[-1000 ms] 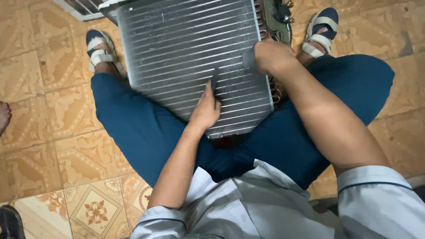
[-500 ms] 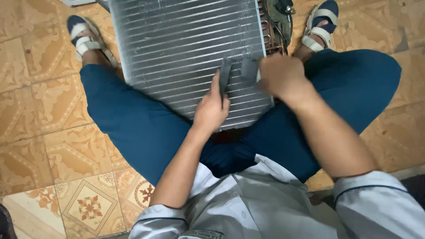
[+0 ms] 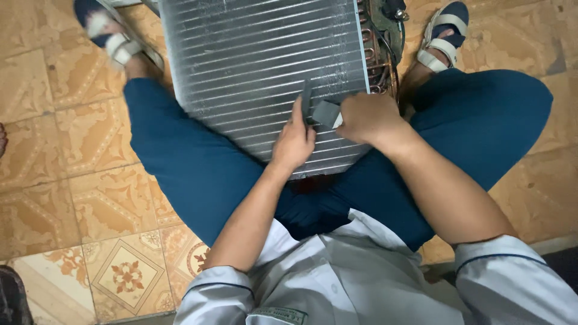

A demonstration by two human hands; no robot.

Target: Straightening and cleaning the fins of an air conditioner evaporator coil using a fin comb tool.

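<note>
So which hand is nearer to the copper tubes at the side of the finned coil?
Right. The right hand is just beside the copper tubes; the left hand rests farther away, on the finned coil.

Seated person in blue trousers had a silver finned metal coil panel (image 3: 259,66) propped between the knees on the patterned tan tile floor (image 3: 66,198). Left hand (image 3: 295,141) rested flat on the fins. Right hand (image 3: 367,117) gripped a small grey comb-like block (image 3: 325,113) against them. Copper tube bends (image 3: 379,57) showed at the panel's right edge.
</note>
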